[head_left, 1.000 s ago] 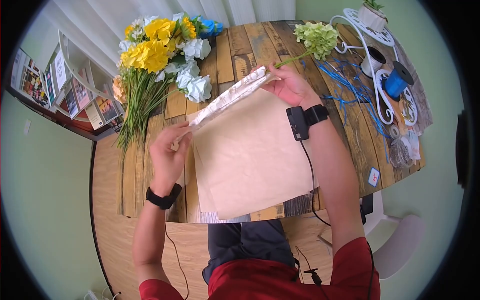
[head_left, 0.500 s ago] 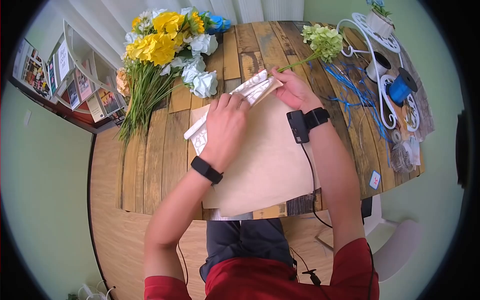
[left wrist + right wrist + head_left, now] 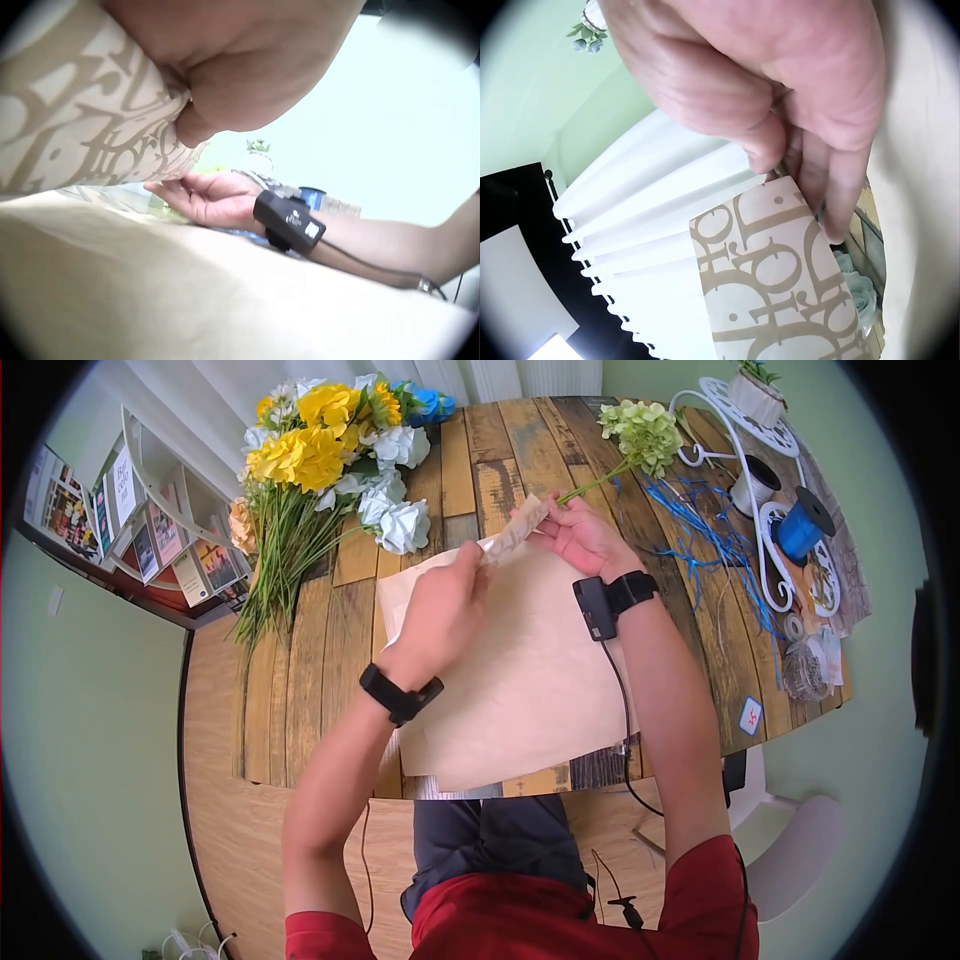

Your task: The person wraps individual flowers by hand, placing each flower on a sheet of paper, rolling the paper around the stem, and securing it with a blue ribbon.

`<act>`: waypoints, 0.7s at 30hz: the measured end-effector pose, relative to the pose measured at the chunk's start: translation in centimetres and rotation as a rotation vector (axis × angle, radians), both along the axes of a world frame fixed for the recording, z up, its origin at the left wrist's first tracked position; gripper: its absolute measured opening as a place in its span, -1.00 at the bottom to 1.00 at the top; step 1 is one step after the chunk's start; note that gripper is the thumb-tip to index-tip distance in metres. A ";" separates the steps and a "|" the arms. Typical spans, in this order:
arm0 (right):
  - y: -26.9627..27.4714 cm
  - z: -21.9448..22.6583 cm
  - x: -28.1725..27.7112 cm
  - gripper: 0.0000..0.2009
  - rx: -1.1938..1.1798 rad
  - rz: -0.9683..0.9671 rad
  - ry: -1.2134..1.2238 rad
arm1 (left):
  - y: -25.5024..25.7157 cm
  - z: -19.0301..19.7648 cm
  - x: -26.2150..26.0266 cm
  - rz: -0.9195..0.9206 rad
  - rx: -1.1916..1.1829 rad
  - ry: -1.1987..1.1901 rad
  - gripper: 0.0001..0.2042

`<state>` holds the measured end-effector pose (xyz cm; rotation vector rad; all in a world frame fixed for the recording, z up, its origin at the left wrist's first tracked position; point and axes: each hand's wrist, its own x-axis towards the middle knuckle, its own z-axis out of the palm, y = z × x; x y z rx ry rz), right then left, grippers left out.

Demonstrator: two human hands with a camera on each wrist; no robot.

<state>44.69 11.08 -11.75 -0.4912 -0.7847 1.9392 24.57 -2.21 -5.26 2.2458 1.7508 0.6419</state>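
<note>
A light green hydrangea (image 3: 640, 435) lies towards the upper right, its stem running into a roll of paper. White outside with beige lettering, this patterned wrapping paper (image 3: 780, 277) slants between both hands. My left hand (image 3: 440, 605) grips the middle of the roll, and its thumb and fingers press on the paper in the left wrist view. The right hand (image 3: 580, 538) pinches the stem at the roll's upper end, as the right wrist view shows. Below them a plain tan paper sheet (image 3: 520, 680) lies flat on the wooden table (image 3: 290, 700).
A bunch of yellow, white and blue flowers (image 3: 300, 455) lies at the back left. On the right are tangled blue ribbon (image 3: 700, 530), a blue spool (image 3: 800, 530), a white metal stand (image 3: 745, 470) and a small card (image 3: 750, 715). A cable hangs from the right wrist.
My left hand has gone from the roll's lower left end up to its middle, nearer the right hand. The roll has turned, showing more tan at its upper end.
</note>
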 end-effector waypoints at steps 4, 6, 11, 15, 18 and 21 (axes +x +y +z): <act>0.1 -0.3 0.0 -0.91 0.006 -0.007 0.009 | 1.2 1.9 -1.2 0.019 0.079 -0.205 -0.77; 0.0 -0.3 0.0 -0.89 0.012 -0.006 0.001 | 2.2 2.4 -1.9 0.132 0.106 -0.064 -0.77; -0.2 -0.1 -0.1 -0.82 0.055 0.000 -0.014 | 5.0 1.5 -3.6 0.116 0.109 0.099 -0.72; -0.1 -0.2 -0.1 -0.78 0.073 -0.002 -0.017 | 6.1 0.7 -3.9 0.091 -0.033 0.137 -0.67; -0.1 -0.3 0.0 -0.77 0.081 -0.013 -0.012 | 6.2 0.6 -4.2 0.092 -0.164 0.082 -0.63; -0.1 -0.2 0.0 -0.75 0.077 -0.020 -0.006 | 5.6 0.0 -4.4 0.058 -0.195 0.003 -0.62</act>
